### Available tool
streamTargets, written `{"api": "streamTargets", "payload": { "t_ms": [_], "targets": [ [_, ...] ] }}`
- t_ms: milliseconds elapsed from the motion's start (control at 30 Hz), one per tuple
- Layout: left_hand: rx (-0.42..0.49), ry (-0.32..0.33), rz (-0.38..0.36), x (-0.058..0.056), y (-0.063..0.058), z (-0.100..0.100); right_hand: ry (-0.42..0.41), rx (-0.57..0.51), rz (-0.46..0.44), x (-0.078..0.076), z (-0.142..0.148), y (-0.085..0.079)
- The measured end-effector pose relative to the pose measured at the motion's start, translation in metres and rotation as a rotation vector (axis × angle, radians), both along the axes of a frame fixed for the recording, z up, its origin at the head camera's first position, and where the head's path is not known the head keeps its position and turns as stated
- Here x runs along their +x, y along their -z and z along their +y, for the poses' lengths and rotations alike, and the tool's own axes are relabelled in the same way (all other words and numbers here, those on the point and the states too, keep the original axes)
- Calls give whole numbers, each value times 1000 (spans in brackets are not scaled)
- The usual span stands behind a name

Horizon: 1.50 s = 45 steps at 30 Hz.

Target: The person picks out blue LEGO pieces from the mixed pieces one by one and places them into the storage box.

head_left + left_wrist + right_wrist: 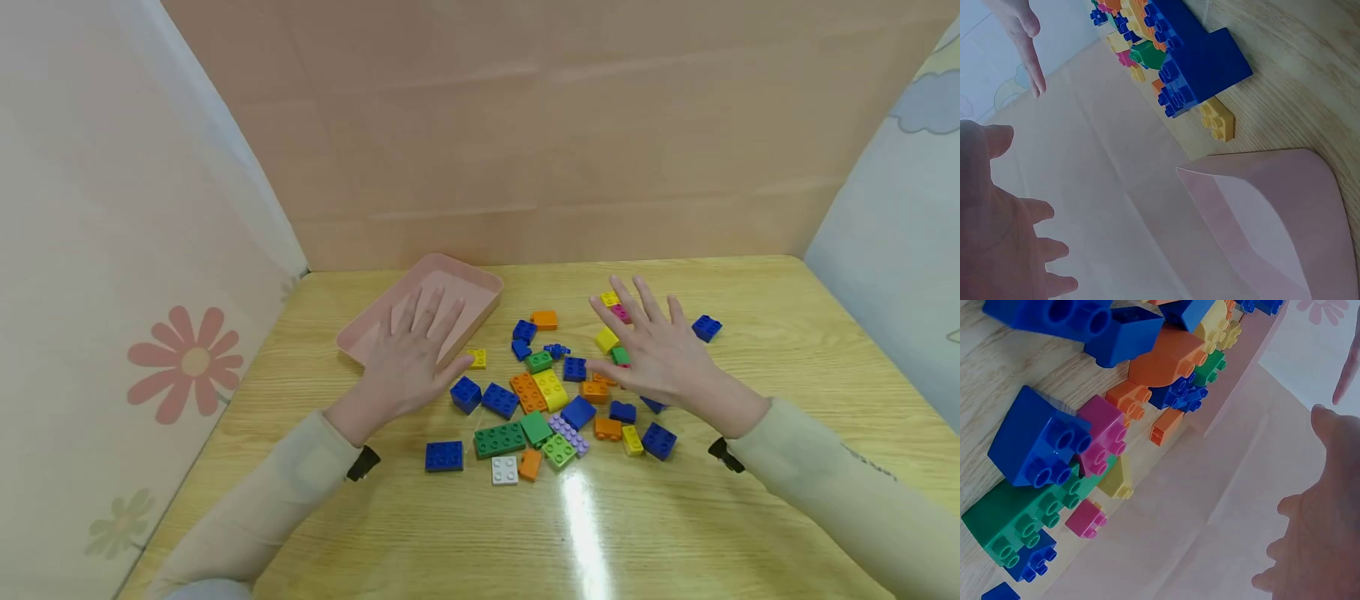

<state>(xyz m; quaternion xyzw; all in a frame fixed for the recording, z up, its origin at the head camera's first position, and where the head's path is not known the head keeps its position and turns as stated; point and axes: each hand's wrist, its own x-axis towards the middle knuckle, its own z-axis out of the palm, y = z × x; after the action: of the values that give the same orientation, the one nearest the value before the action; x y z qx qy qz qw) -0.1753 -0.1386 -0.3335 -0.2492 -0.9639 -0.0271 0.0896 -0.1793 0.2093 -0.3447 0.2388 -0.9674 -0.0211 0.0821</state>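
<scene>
My left hand [407,367] hovers palm down with fingers spread, between the pink tray [352,337] and the bricks, holding nothing. On the other side my right hand [663,354] is likewise spread above the right part of the brick pile, and it hides some of the bricks. Toy building bricks of many colours lie loose on the table, among them a dark green brick [499,439], a white brick [505,471], an orange brick [528,392] and a purple brick [568,434]. In the left wrist view a blue brick [1222,69] shows beside the tray [1329,206].
The wooden table [420,533] ends at a brown paper-like back panel [540,142]. Side walls stand left and right, the left one bearing a flower print [195,362]. A blue brick [707,327] lies apart at the right, another blue brick [445,457] at the front left.
</scene>
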Motion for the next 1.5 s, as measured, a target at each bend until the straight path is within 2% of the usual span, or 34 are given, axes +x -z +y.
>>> {"api": "streamTargets", "payload": {
  "t_ms": [333, 533, 1167, 1500],
  "targets": [
    [23, -4, -14, 4, 1, -1, -21, -4, 5, 1, -5, -1],
    [5, 0, -26, 3, 1, 1, -28, -4, 39, 1, -7, -2],
    [-12, 11, 10, 1, 2, 2, -42, -6, 35, 0, -9, -3],
    [-3, 9, -9, 2, 3, 1, -46, 13, 34, -4, -17, -5]
  ]
}}
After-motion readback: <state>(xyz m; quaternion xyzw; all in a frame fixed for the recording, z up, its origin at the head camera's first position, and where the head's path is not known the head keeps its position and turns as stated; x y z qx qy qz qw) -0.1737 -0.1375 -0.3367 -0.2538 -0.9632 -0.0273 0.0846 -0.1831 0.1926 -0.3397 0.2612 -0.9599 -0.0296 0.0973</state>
